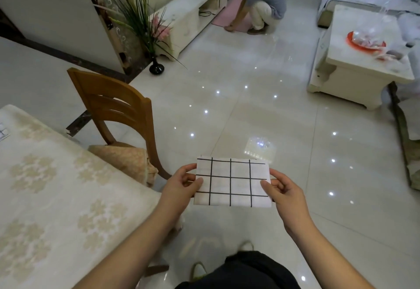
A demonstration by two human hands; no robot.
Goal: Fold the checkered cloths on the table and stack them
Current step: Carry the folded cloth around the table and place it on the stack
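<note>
A white cloth with a black grid [233, 183], folded into a small rectangle, is held in the air over the floor, to the right of the table. My left hand [181, 185] pinches its left edge and my right hand [283, 189] pinches its right edge, thumbs on top. The table [56, 186] with a cream flowered cover lies at the left. At its far left edge a bit of another checkered cloth [3, 130] shows, mostly cut off by the frame.
A wooden chair [118, 116] with a cushion stands at the table's far corner. A black vase with a plant [156, 67] sits on the floor behind it. A person crouches [261, 4] by a low cabinet far off. A white coffee table [359, 61] stands at the right.
</note>
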